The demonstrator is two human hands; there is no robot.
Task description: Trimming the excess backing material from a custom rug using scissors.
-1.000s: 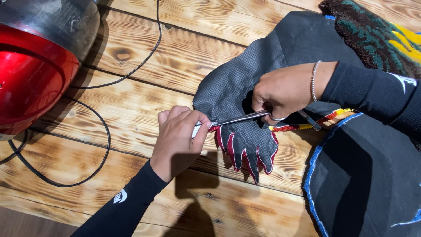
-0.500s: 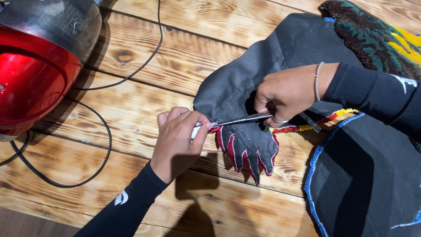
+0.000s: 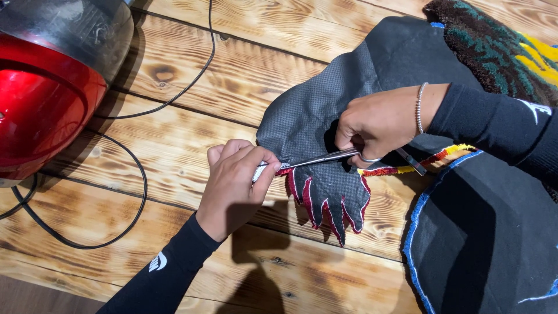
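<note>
nothing much has shifted since the earlier frames: both hands sit where they were, and the scissors lie at the same slant across the cloth.

right hand (image 3: 381, 125) is closed around the handles of the scissors (image 3: 325, 158), fingers through the loops, a bracelet (image 3: 419, 107) at the wrist. blades point left, nearly together, tips at the edge of the dark grey backing cloth (image 3: 317, 113).

left hand (image 3: 235, 180) has fingers pressed together, pinching the cloth edge just where the blade tips meet it, thumb against forefinger.

below the blades, the cloth ends in pointed claw shapes (image 3: 331, 203) with red and white trim. a second dark piece with blue edging (image 3: 482, 232) lies to the right, touching the first. tufted green and yellow pile (image 3: 500, 49) shows at the top right.

all of it rests on a wooden plank table (image 3: 192, 145). a red machine (image 3: 46, 99) stands at the far left, its black cable (image 3: 133, 192) looping over the planks, well apart from the hands.
</note>
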